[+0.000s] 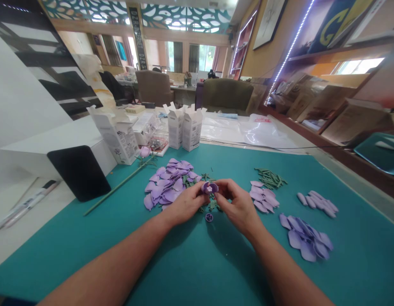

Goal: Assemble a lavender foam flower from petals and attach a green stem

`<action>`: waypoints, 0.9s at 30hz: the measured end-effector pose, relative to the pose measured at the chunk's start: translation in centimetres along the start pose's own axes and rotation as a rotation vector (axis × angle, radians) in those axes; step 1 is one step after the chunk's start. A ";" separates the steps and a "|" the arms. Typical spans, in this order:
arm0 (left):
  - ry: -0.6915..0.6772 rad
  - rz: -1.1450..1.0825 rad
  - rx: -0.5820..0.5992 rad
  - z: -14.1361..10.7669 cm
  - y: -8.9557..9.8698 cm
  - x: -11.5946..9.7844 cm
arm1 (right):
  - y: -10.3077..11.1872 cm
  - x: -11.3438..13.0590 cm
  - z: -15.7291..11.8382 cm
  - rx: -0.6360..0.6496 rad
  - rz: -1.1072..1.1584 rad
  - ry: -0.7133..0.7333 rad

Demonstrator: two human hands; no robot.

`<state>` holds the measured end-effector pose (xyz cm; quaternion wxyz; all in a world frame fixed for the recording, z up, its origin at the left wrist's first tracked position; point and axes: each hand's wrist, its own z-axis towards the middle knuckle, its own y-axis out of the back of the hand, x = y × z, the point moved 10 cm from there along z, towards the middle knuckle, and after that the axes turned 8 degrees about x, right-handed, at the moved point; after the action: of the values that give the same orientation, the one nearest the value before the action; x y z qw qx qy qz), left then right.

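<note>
Both hands meet over the green mat (190, 272). My left hand (188, 202) pinches one side of a small purple flower piece (210, 188) with a pale centre. The fingers of my right hand (236, 202) close on its other side. Just below them, a small round purple part (209, 217) lies on the mat. A large heap of purple petals (171, 182) is beside my left hand, with small green leafy parts (212, 205) under and behind the fingers. Right of my right hand are lighter petals (263, 197) and green sticks (270, 178).
Farther right lie purple petals (307, 238) and pale oblong pieces (318, 204). A long-stemmed flower (120, 185), a black tablet-like panel (79, 173) and pens (27, 204) are left. White boxes (192, 129) and plastic bags (260, 129) stand or lie behind.
</note>
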<state>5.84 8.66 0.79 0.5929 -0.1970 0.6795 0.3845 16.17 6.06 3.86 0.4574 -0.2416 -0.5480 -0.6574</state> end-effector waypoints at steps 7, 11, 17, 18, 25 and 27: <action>-0.007 0.028 0.007 0.0 -0.1 0.0 | -0.1 0.3 0.0 -0.001 -0.021 0.016; -0.011 0.036 0.009 0.0 0.0 0.0 | -0.1 0.3 0.0 -0.006 -0.028 0.014; -0.010 0.011 0.005 0.1 -0.1 0.1 | -0.1 0.3 0.0 -0.002 -0.025 0.002; -0.014 0.007 0.004 0.1 -0.1 0.0 | 0.0 0.3 0.0 -0.003 -0.026 0.005; 0.000 -0.006 -0.001 0.0 0.0 -0.1 | 0.0 0.4 0.0 -0.014 -0.034 0.019; 0.003 -0.009 0.000 0.0 0.0 0.1 | -0.1 0.4 0.0 -0.012 -0.024 0.012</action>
<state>5.86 8.65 0.73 0.5938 -0.2005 0.6794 0.3815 15.91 5.93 4.12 0.4511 -0.2337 -0.5441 -0.6677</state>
